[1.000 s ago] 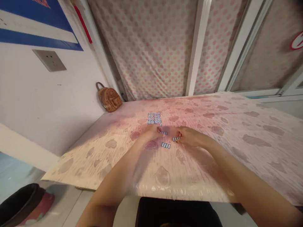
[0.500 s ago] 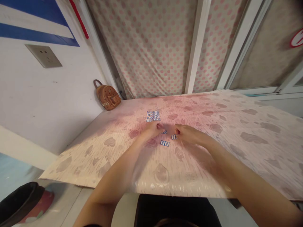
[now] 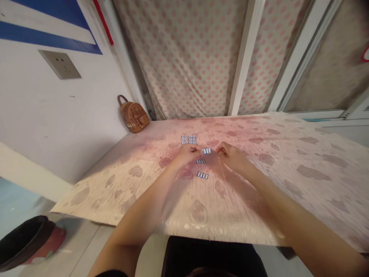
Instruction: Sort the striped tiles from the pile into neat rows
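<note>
Two bare hands work over a bench [image 3: 100, 192] in the head view, both forearms reaching in from the lower edge. The left hand [image 3: 186, 153] has thumb and forefinger brought together at the left end of a blue-and-white strip, the upper strip [image 3: 206, 151], and appears to grip it there. The strip looks raised a little above the bench, lying between the two hands, its white cells edged in blue.

The right hand [image 3: 233, 156] is just beside the strip's right end, with a narrow gap between. Its fingers are curled inward with the tips close together; whether they pinch anything cannot be told.

Below the upper strip, towards the person, a middle strip [image 3: 201, 161] lies on the bench, and a near strip [image 3: 202, 175] lies beyond that, closest to the front edge and slightly slanted. Just past the left hand, a block of strips [image 3: 188, 139] is laid in neat rows, its nearest part hidden by that hand.

The bench has a pale pink cover [image 3: 288, 165] with a shell-like print. At its far left corner a small brown backpack [image 3: 134, 116] leans against the wall, below and to the right of a socket [image 3: 60, 64]. A dotted curtain [image 3: 187, 57] hangs behind the bench, and a dark-mouthed container [image 3: 29, 242] stands on the floor at lower left.
</note>
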Demonstrator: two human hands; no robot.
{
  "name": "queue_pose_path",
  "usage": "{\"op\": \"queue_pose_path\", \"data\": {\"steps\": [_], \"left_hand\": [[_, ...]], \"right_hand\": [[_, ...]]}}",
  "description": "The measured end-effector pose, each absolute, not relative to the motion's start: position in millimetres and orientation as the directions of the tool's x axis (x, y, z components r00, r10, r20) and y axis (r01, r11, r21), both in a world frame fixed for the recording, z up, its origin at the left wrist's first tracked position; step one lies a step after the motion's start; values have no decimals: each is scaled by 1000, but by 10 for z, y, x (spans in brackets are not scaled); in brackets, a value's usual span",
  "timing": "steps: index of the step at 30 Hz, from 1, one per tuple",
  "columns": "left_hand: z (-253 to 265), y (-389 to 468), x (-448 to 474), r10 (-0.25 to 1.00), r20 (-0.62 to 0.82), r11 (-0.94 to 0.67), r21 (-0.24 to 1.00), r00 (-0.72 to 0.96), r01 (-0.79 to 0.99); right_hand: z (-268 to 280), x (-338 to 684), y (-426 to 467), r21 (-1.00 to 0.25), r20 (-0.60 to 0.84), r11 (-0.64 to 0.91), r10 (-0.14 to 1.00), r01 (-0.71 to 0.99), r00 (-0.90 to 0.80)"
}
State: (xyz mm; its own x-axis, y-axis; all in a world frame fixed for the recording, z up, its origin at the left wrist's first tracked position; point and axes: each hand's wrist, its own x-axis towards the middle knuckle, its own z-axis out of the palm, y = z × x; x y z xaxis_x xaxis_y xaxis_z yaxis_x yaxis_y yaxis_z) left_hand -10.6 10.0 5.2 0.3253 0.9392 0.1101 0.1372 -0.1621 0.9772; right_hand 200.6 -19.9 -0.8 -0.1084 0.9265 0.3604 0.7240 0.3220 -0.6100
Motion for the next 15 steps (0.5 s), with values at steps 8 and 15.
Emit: {"op": "queue_pose_path", "data": {"steps": [8, 15], "left_hand": [[10, 245, -222, 973, 156, -201, 936, 169, 290], [-29, 333, -279, 972, 202, -232, 902, 119, 363]], "right_hand": [[26, 1714, -447, -560, 187, 482, 866, 673, -465], [-70, 1603, -496, -526, 162, 518, 839, 674, -519]]}}
